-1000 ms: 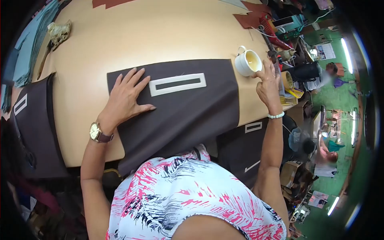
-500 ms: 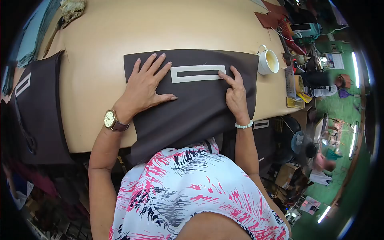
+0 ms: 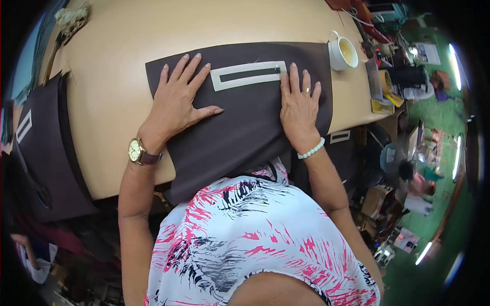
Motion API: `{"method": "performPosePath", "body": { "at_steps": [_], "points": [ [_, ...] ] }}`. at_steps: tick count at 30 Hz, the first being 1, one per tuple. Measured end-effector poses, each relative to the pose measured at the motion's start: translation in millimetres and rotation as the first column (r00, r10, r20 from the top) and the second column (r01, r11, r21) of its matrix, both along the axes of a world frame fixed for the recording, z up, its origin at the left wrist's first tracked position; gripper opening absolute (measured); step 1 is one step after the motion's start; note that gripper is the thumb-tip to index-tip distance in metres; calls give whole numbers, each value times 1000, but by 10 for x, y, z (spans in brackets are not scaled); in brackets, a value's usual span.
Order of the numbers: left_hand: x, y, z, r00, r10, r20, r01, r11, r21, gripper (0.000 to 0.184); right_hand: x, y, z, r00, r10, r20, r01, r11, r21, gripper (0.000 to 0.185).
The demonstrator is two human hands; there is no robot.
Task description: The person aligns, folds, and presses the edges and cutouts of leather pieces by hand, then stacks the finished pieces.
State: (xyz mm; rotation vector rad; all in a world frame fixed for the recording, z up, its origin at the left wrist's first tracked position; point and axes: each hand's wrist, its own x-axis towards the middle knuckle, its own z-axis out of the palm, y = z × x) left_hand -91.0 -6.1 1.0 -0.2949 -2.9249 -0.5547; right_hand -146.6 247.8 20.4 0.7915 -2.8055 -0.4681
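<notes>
Rested both hands on a large dark cloth [image 3: 229, 130], spread over the table [image 3: 113, 102] and drooping at the near side toward the patterned top [image 3: 255, 219] worn on the body. Set the left hand [image 3: 176, 107] palm down on the upper left of the dark cloth, with fingers splayed wide and thumb stretched toward the cloth's middle. Laid the right hand [image 3: 299, 109] palm down on the right part of the dark cloth, with fingers pointing to its far edge, a little apart; could not tell the position of the thumb, hidden from view.

Had the pale rectangular frame [image 3: 250, 83] lying near the far edge of the dark cloth, between the two hands, sloping slightly up to the right. Brought the right forefinger to its right end and the left forefinger just beside its left end. Noticed a small dark speck [image 3: 277, 69] at that right end, too small to identify.

Wore a watch [image 3: 137, 151] on the left wrist and a beaded bracelet [image 3: 312, 148] on the right. Saw a white cup [image 3: 334, 57], with something yellowish inside, just beside the dark cloth's right edge. Saw a second dark piece [image 3: 48, 132] well left of the dark cloth, and a pale lump [image 3: 71, 19] beyond its far left corner.
</notes>
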Motion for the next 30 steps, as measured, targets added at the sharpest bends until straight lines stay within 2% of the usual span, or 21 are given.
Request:
{"method": "performPosePath", "body": {
  "at_steps": [4, 8, 9, 12, 15, 21, 24, 30],
  "points": [
    [2, -24, 48, 1000, -9, 30, 9, 1000, -23, 84, -134, -19, 24, 996, -70, -48, 74, 994, 86, 47],
    [7, -124, 184, 993, 57, 105, -51, 996, -67, 88, -304, 52, -47, 994, -86, -65, 95, 985, 143, 55],
    [1, -171, 177, 994, 62, 94, -57, 997, -55, 90, -312, 36, -25, 992, -115, -45, 122, 967, 225, 62],
    [2, -233, 235, 979, 104, 175, -90, 992, -88, 90, -298, 28, 20, 993, -118, -29, 120, 929, 349, 65],
    [4, -252, 231, 980, 95, 176, -85, 994, -64, 91, -237, -11, 52, 994, -103, -22, 102, 894, 436, 68],
    [7, -261, 196, 993, 55, 104, -52, 998, -27, 90, -131, -122, 18, 999, -46, -10, 46, 935, 351, 67],
    [5, -250, 222, 984, 78, 160, -69, 996, -62, 91, -86, -193, 11, 1000, -23, -8, 25, 948, 316, 65],
    [0, -258, 213, 985, 76, 152, -65, 995, -77, 90, -9, -363, 2, 1000, 20, 6, -21, 971, 237, 61]
  ]
}}
